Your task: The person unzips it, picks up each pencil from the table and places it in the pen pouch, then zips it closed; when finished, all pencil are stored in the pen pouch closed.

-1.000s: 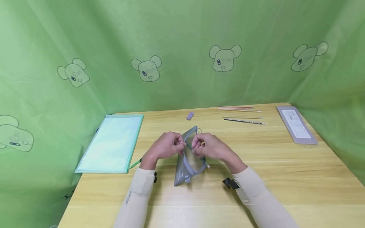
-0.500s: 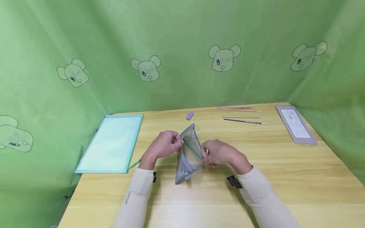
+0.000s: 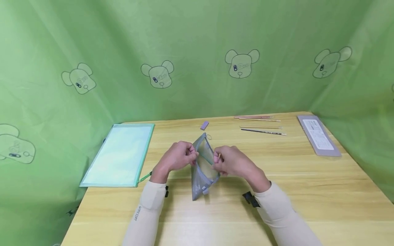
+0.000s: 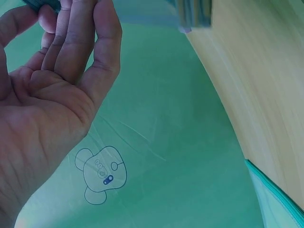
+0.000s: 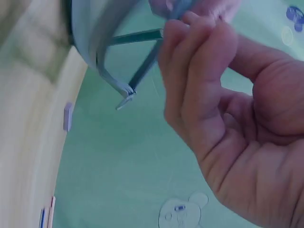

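Note:
A grey see-through zip pouch [image 3: 201, 182] stands tilted over the table between my hands, its zipped mouth spread apart. My left hand [image 3: 178, 156] pinches the left rim of that mouth, palm showing in the left wrist view. On the opposite rim, the bent fingers of my right hand [image 3: 234, 162] pinch the edge. In the right wrist view a dark green strip [image 5: 137, 37] crosses the mouth and ends at the right fingers. A small ring [image 3: 209, 137] hangs at the pouch's far end. The fingertips are partly hidden behind the hands.
Behind the pouch lies a purple eraser [image 3: 204, 125]. Several pencils [image 3: 261, 127] lie at the back right. A flat grey package [image 3: 311, 136] with a white label is at far right. On the left rests a light-blue zip folder [image 3: 120, 153] with green edging.
My right hand has moved from above the pouch's mouth out to its right rim, then slightly up. The pouch's far end has shifted left. The left hand has stayed nearly still.

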Available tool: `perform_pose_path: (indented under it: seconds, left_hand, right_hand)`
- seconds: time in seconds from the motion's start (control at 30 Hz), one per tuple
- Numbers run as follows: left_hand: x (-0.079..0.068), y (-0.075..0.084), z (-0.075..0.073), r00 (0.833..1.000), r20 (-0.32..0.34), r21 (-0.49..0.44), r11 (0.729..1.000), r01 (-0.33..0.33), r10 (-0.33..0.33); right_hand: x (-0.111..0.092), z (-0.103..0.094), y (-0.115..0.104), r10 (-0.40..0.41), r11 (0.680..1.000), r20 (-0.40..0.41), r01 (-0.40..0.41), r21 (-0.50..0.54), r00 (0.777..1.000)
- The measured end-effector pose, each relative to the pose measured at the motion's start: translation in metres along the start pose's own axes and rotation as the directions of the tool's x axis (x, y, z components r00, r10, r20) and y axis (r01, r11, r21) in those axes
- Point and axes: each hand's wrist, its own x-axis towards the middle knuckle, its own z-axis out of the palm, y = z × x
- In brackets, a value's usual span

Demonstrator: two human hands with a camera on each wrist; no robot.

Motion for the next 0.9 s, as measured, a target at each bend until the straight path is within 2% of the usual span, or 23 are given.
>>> perform_pose_path:
  seconds: [0.2,0.33,0.43,0.63,0.77,0.9]
  left_hand:
    - [-0.001,-0.002,-0.001,1.000,-0.008,-0.005,1.000,0.006,-0.006]
    - [-0.001,-0.002,-0.002,1.000,-0.002,-0.021,1.000,0.015,-0.015]
    - [0.000,-0.003,-0.003,1.000,0.011,-0.029,0.999,0.017,-0.016]
    - [0.001,-0.004,-0.004,0.999,0.034,-0.019,1.000,-0.003,0.003]
    - [0.000,-0.003,-0.005,0.999,0.040,-0.006,1.000,-0.014,0.014]
    - [-0.002,-0.002,-0.005,0.999,0.051,-0.008,1.000,-0.008,0.009]
  right_hand:
    - [0.006,0.007,-0.003,-0.092,0.996,0.021,0.092,-0.016,0.996]
    - [0.007,-0.005,0.006,-0.149,0.989,0.006,0.149,-0.012,0.989]
    - [0.010,-0.019,0.019,-0.149,0.989,-0.021,0.149,0.016,0.989]
    - [0.015,-0.055,0.068,-0.063,0.996,-0.145,0.071,0.051,0.987]
    - [0.012,-0.082,0.108,-0.015,0.998,-0.241,0.030,0.059,0.970]
    - [0.008,-0.105,0.147,0.052,0.998,-0.303,-0.039,0.051,0.951]
